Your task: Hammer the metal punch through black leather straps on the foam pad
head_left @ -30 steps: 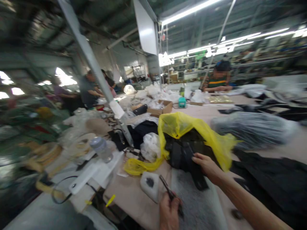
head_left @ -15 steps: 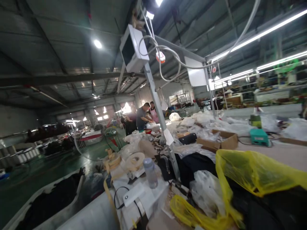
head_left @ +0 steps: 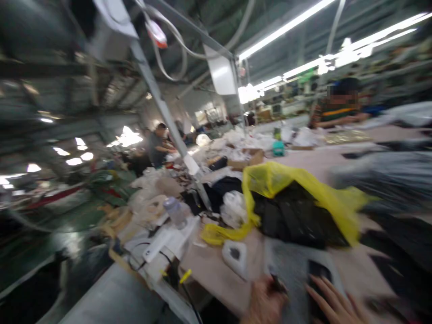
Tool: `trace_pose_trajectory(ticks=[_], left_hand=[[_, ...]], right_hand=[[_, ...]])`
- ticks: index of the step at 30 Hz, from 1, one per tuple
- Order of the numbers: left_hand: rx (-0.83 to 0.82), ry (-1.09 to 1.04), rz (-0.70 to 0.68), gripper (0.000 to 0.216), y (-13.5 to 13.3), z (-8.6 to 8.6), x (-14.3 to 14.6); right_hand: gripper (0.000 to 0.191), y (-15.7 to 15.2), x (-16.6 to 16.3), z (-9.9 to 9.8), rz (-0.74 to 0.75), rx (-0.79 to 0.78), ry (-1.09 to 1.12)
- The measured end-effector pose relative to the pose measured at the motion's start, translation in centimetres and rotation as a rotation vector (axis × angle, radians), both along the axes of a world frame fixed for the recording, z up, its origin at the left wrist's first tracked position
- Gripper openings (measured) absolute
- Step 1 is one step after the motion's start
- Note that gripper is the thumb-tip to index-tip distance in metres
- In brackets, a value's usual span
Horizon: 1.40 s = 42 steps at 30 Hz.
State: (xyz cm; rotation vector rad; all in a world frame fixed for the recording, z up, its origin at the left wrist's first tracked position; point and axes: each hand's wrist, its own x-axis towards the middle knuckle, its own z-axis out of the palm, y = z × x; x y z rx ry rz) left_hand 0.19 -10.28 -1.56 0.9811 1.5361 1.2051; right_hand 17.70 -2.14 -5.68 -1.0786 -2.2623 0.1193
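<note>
At the lower edge of the head view my left hand (head_left: pixel 265 300) is closed around a small dark object (head_left: pixel 278 284), whose kind is too blurred to make out. To its right, my right hand (head_left: pixel 332 294) lies with fingers stretched out over a black flat piece (head_left: pixel 319 270). Under both hands is a grey translucent sheet or board (head_left: pixel 286 256) on the table. Just beyond it, a yellow plastic bag (head_left: pixel 266 175) lies open around a stack of black pieces (head_left: pixel 297 218). A white container (head_left: pixel 235 258) with a dark patch stands left of the sheet.
A metal post (head_left: pixel 162 108) rises from the cluttered table. A water bottle (head_left: pixel 175 213) and a white power strip (head_left: pixel 162 243) are at the left. Dark material (head_left: pixel 401 265) lies at the right. Across the table, a person in a striped top (head_left: pixel 337 112) leans over it.
The view has swung right and down. Both hands, the grey sheet and the person in the striped top have come into view. The yellow bag now appears further left.
</note>
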Motion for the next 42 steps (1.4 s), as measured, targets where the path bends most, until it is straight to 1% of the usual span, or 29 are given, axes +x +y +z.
trace_pose_trajectory(ticks=[1,3,4,6,9,13,15,19,22,24,26,28,31,36,39,42], left_hand=[[0.034,0.044,0.004,0.020,-0.2,-0.4,0.6],[0.087,0.121,0.064,0.020,0.0,-1.3,0.9],[0.090,0.145,0.083,0.021,0.4,-1.8,0.8],[0.089,0.172,0.107,0.023,1.3,-2.7,0.4],[0.119,0.140,0.159,0.023,2.4,-3.0,-0.1],[0.165,0.108,0.194,0.022,4.0,-2.4,0.7],[0.193,0.089,0.169,0.021,5.1,-2.1,1.6],[0.217,0.056,0.071,0.020,6.9,-2.1,3.4],[0.222,0.116,-0.009,0.018,7.9,-2.3,4.4],[0.225,0.162,-0.044,0.017,8.4,-2.4,4.9],[0.232,0.194,-0.061,0.018,8.8,-2.4,5.2],[0.234,0.226,-0.059,0.018,8.7,-2.4,5.1],[0.239,0.264,0.013,0.018,8.0,-2.5,4.1],[0.221,0.306,0.231,0.023,6.6,-3.5,1.3],[0.193,0.332,0.285,0.025,6.5,-4.3,0.4],[0.174,0.338,0.294,0.026,6.7,-4.8,0.2]], right_hand=[[0.044,-1.7,1.6,-0.3,-0.020,-0.049,-0.069],[0.058,-4.0,3.3,-0.4,-0.104,-0.227,-0.206],[0.060,-4.5,3.6,-0.3,-0.136,-0.305,-0.246],[0.061,-4.9,3.4,0.0,-0.177,-0.376,-0.279],[0.059,-5.5,3.0,0.6,-0.189,-0.390,-0.291],[0.058,-7.5,3.3,0.9,-0.143,-0.369,-0.293],[0.059,-8.7,3.7,0.8,-0.135,-0.358,-0.294],[0.059,-10.1,4.2,0.9,-0.156,-0.363,-0.275],[0.060,-9.7,4.3,1.2,-0.179,-0.398,-0.221],[0.064,-8.9,4.5,1.1,-0.234,-0.408,-0.179],[0.069,-7.9,4.7,0.7,-0.289,-0.414,-0.155],[0.074,-7.1,4.8,0.1,-0.309,-0.433,-0.151],[0.075,-6.6,4.8,-1.0,-0.306,-0.457,-0.150],[0.073,-6.7,4.4,-1.8,-0.332,-0.455,-0.120],[0.075,-6.6,4.2,-1.8,-0.336,-0.447,-0.094],[0.075,-6.6,4.1,-1.8,-0.340,-0.438,-0.076]])
